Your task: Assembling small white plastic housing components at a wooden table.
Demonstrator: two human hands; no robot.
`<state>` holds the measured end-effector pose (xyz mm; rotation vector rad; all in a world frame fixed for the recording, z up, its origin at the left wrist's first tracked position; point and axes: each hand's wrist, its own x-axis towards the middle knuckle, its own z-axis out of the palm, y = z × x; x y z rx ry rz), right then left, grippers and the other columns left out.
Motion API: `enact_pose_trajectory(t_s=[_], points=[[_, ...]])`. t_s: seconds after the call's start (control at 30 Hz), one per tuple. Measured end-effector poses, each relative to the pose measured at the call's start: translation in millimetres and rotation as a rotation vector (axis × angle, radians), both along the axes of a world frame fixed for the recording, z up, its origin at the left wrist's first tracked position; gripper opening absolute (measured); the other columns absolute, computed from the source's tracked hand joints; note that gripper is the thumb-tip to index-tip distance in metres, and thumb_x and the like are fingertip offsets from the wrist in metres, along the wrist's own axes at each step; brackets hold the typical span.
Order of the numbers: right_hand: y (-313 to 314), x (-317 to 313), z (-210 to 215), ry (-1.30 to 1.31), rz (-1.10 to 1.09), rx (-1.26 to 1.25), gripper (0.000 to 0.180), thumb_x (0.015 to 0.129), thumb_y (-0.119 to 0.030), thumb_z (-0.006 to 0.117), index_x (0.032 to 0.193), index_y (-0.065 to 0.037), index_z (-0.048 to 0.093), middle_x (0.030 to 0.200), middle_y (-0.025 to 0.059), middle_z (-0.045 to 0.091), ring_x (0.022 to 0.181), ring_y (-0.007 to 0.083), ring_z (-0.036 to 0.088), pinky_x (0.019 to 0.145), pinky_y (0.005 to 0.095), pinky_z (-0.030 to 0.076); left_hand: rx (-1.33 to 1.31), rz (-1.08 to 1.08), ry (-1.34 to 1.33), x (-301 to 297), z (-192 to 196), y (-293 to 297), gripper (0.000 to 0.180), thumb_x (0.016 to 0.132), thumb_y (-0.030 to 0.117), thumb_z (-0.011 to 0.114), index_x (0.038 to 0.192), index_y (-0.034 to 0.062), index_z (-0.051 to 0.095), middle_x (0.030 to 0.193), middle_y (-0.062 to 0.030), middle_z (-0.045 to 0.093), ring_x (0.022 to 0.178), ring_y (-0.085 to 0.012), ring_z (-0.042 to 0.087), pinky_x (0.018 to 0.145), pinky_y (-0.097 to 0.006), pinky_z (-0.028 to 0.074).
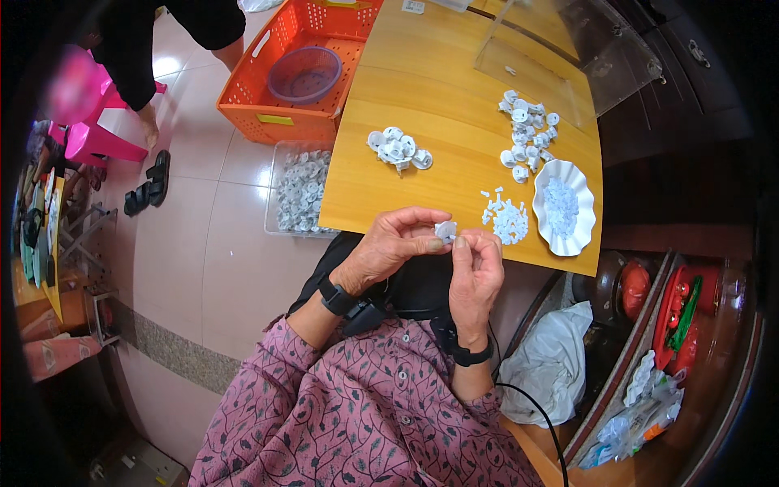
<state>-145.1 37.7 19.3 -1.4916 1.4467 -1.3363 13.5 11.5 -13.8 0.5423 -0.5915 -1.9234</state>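
My left hand (389, 247) pinches a small round white plastic part (445, 230) between thumb and fingers, just off the near edge of the yellow wooden table (422, 89). Against the part's right side, my right hand (477, 272) has its thumb and fingertip pressed together; whatever they grip is too small to make out. Just beyond the right hand lies a loose pile of tiny pale plastic pieces (510, 223). A white wavy-rimmed dish (585, 235) beside it holds more pale bits. Similar white parts form one heap (399, 148) at left and another heap (527, 130) at right.
A clear bin (278, 203) full of white parts stands by the table's left side. Behind it sits an orange crate (243, 105) with a purple basket (335, 71). A clear plastic box (560, 77) is at the far right. Another person's leg (144, 118) shows near pink stools (105, 142).
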Motion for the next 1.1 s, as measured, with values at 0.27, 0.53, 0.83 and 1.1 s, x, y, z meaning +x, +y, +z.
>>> enact_pose_trajectory(t_s=[0.27,0.53,0.83,1.1], points=[[-3,8,6,0.093,-0.036,-0.061,0.010,0.094,-0.003,0.065,0.094,0.001,0.055,0.100,0.0128,0.059,0.093,0.0252,0.060,0.085,0.0371,0.050,-0.033,0.024,-0.077,0,4,0,0.038,0.090,-0.003,0.071,0.127,-0.0041,0.062,0.116,-0.0105,0.069,0.108,-0.0162,0.067,0.100,-0.031,0.054],[-3,8,5,0.138,-0.049,-0.060,0.011,0.094,-0.004,0.066,0.094,0.000,0.056,0.100,0.0135,0.059,0.093,0.0271,0.061,0.084,0.0385,0.050,-0.062,0.022,-0.098,-1,1,0,0.037,0.090,-0.002,0.072,0.126,-0.0030,0.063,0.114,-0.0087,0.070,0.105,-0.0146,0.067,0.098,-0.030,0.054],[-2,12,9,0.244,-0.053,-0.111,0.011,0.092,-0.004,0.066,0.093,0.000,0.056,0.098,0.0143,0.060,0.091,0.0297,0.061,0.082,0.0399,0.050,-0.094,0.017,-0.103,-1,0,0,0.036,0.090,-0.001,0.073,0.125,-0.0024,0.064,0.111,-0.0072,0.071,0.102,-0.0127,0.067,0.094,-0.028,0.054],[-1,11,6,0.235,-0.022,-0.081,0.011,0.092,-0.005,0.067,0.093,-0.001,0.057,0.097,0.0146,0.060,0.089,0.0301,0.062,0.080,0.0392,0.050,-0.113,-0.013,-0.170,3,-4,-1,0.036,0.089,-0.004,0.072,0.124,-0.0016,0.065,0.112,-0.0054,0.067,0.105,-0.0134,0.065,0.096,-0.029,0.053]])
